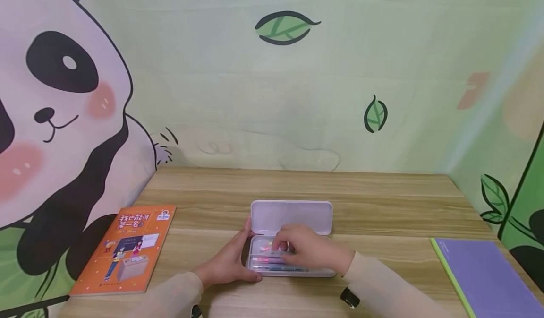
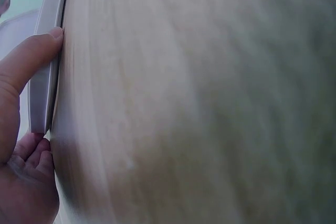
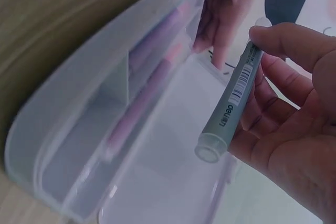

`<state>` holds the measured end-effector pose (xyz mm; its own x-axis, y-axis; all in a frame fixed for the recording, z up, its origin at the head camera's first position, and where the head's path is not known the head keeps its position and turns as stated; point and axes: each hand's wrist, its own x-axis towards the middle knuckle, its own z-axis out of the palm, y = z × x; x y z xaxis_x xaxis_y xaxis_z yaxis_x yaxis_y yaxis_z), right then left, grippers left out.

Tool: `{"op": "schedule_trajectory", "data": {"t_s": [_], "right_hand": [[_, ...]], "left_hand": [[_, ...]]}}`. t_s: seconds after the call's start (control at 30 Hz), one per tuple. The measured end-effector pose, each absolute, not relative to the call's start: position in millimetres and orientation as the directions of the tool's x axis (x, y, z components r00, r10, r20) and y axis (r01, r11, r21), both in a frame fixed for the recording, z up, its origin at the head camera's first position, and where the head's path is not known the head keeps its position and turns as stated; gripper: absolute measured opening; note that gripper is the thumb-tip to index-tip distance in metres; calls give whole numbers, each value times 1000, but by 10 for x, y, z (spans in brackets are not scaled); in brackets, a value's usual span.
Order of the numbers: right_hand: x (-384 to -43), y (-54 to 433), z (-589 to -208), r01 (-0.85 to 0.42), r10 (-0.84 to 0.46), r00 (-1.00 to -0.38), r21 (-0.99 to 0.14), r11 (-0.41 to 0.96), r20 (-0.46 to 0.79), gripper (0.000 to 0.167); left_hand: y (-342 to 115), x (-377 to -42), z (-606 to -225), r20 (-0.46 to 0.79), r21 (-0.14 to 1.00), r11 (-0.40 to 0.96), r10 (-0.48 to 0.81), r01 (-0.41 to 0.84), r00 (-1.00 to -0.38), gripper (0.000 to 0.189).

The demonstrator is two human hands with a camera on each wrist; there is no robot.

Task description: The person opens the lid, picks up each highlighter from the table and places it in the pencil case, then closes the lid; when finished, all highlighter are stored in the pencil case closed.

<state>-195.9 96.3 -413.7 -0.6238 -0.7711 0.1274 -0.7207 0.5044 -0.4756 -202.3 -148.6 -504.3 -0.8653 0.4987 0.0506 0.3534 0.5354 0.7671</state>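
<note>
A translucent white pencil case (image 1: 293, 214) lies with its lid folded back on the table. Pink and purple pens (image 3: 139, 103) lie in its compartments. My left hand (image 1: 231, 261) grips the case's left end, the thumb along the near side and the other fingers round the end and back. Over the open case, my right hand (image 1: 308, 249) pinches a grey-green marker (image 3: 233, 95) between thumb and fingers. The marker carries a white barcode label and is tilted, one end toward the right wrist camera. In the head view the right hand mostly hides it.
An orange illustrated book (image 1: 127, 252) lies at the table's left edge. To the right is a purple notebook (image 1: 488, 275) with a green spine. Behind the wooden table (image 1: 361, 204) stands a wall (image 1: 204, 72) printed with a panda and leaves.
</note>
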Motion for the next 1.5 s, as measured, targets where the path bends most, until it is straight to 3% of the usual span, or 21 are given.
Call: {"op": "schedule_trajectory", "data": {"t_s": [0.23,0.6,0.83,1.1,1.5], "right_hand": [[-2002,785,-4323,-736,-773,-615,-465,491,157,11],[-1987,829,-4395,-688,-716,-677,-494,531,173,23],[-1952,1064,-4376,-684,-695,-685,-524,508,221,21],[-1926,1461,-4464,-678,-678,-669,-623,389,305,23],[-1853,1949,-4522,-604,-590,-748,-681,414,304,24]], "left_hand": [[-1481,-2019,-5056,66,765,528,507,370,-859,137],[-1476,-2011,-5060,79,770,515,510,377,-857,138],[-1473,-2013,-5043,68,768,525,502,367,-862,139],[-1474,-2013,-5038,58,774,525,497,354,-866,140],[-1461,-2015,-5015,63,771,531,486,351,-872,141]]}}
